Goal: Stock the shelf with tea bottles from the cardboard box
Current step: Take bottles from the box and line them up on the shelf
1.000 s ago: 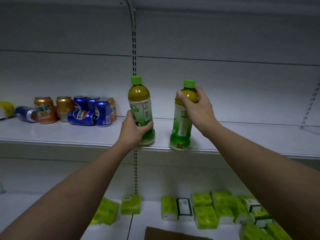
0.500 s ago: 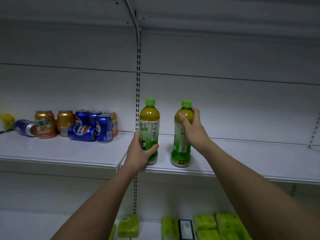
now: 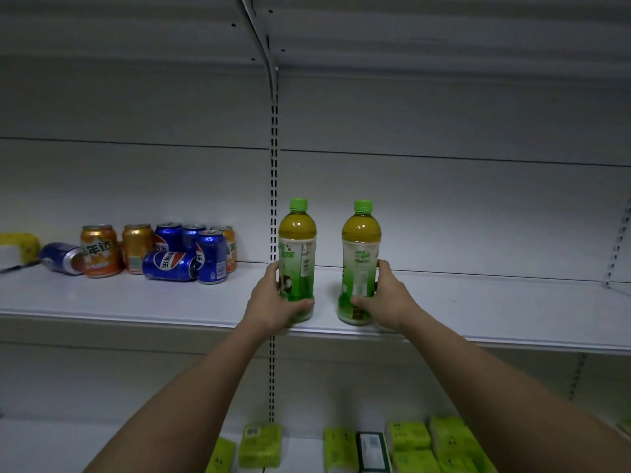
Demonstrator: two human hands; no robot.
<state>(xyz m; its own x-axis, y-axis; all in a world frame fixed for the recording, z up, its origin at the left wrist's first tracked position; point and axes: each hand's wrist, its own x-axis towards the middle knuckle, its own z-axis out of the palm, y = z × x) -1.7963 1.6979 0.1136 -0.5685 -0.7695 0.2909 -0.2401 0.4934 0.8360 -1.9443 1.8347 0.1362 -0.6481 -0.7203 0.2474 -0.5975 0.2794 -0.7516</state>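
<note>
Two green-capped tea bottles stand upright on the white shelf (image 3: 495, 312), near its front edge. My left hand (image 3: 273, 302) is wrapped around the lower part of the left tea bottle (image 3: 297, 247). My right hand (image 3: 386, 298) grips the lower part of the right tea bottle (image 3: 360, 254), thumb across its front. A gap about one bottle wide separates the two. The cardboard box is out of view.
Several orange and blue soda cans (image 3: 160, 250) crowd the left of the same shelf, some lying down. A yellow-and-white pack (image 3: 17, 247) sits at the far left. Green tissue packs (image 3: 426, 445) fill the lower shelf. A slotted upright (image 3: 273, 199) runs behind the left bottle.
Both bottles went from the shelf edge to standing upright on it. My right hand slid from the bottle's neck down to its lower body. The view tilted upward.
</note>
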